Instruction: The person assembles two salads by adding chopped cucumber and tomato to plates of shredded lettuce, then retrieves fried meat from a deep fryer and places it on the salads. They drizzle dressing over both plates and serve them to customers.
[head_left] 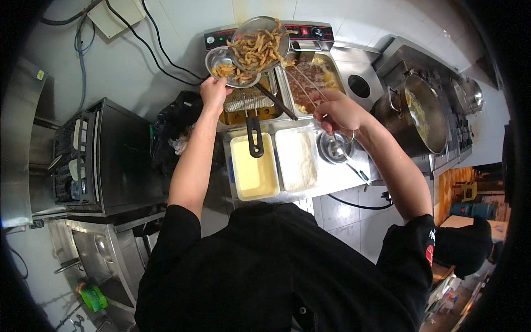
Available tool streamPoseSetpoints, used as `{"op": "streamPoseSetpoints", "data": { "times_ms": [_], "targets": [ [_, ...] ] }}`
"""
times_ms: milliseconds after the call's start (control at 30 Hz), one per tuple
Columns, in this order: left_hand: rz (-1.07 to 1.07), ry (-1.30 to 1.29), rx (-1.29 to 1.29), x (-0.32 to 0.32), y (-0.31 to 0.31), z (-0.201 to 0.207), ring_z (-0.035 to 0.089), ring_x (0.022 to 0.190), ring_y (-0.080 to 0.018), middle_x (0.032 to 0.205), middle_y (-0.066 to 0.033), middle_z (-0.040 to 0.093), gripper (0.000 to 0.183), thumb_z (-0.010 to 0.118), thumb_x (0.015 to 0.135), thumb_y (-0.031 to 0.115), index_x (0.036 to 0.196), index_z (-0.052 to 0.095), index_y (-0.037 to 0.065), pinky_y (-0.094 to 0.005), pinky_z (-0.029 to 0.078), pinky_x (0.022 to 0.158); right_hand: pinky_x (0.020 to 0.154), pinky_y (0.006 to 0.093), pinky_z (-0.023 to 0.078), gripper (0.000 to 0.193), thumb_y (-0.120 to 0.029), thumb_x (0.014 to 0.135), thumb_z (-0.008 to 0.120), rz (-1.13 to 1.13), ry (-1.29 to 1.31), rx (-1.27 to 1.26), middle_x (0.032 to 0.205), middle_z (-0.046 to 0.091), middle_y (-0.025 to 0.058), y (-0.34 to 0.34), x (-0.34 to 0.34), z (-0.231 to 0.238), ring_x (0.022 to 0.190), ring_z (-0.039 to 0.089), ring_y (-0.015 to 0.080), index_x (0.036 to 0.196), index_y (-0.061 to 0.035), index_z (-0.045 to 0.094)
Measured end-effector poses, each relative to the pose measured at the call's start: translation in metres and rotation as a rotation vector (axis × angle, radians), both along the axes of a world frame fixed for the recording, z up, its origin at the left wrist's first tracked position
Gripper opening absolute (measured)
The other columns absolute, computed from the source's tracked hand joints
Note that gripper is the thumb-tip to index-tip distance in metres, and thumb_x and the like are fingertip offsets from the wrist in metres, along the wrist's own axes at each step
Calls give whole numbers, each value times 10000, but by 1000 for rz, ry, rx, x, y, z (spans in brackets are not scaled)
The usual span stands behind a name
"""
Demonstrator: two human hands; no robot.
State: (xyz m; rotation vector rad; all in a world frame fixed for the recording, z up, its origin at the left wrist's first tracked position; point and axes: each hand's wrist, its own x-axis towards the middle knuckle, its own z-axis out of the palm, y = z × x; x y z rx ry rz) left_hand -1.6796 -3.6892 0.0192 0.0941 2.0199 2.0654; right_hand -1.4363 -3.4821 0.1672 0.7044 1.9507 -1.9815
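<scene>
While the left hand (214, 94) is gripping the near rim of a metal bowl (217, 57) at far left, a round strainer (239, 36) heaped with brown fried strips (259, 50) is overlapping the bowl's far-right side. More strips are lying inside the bowl. Right-hand fingers are closing around long metal tongs (307, 79), their tips reaching the strainer's right edge; whether they are pinching a strip, one cannot tell. Oil (312, 74) is bubbling in the fryer's right well.

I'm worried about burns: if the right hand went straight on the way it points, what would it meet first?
Past the thin metal utensil it holds, the right hand would probably reach the bubbling oil first; the hand's height is unclear, so it might pass above.
</scene>
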Motion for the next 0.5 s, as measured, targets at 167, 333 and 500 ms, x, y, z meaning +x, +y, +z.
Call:
{"op": "streamPoseSetpoints", "data": {
  "times_ms": [167, 333, 500],
  "targets": [
    [-20, -7, 31, 1, 6, -11, 675, 787, -175, 913, -126, 671, 147, 566, 870, 46, 939, 629, -68, -305, 595, 635, 391, 261, 371, 413, 27, 824, 486, 4, -35, 79, 657, 520, 51, -1, -5, 1, 449, 471, 119, 1236, 16, 456],
    [-36, -19, 60, 0, 13, -18, 671, 780, -177, 894, -124, 662, 130, 559, 864, 28, 914, 617, -76, -311, 595, 642, 382, 266, 374, 415, 3, 829, 496, -4, -45, 169, 665, 530, 48, -5, -7, 1, 444, 479, 115, 1243, 8, 470],
    [-53, -83, 134, -1, 14, -21, 665, 816, -192, 910, -121, 639, 79, 558, 875, 13, 874, 590, -59, -326, 597, 702, 378, 265, 372, 440, -3, 827, 485, 13, -40, 246, 662, 524, 45, -10, -7, 2, 436, 477, 109, 1267, 7, 472]
  ]
}}
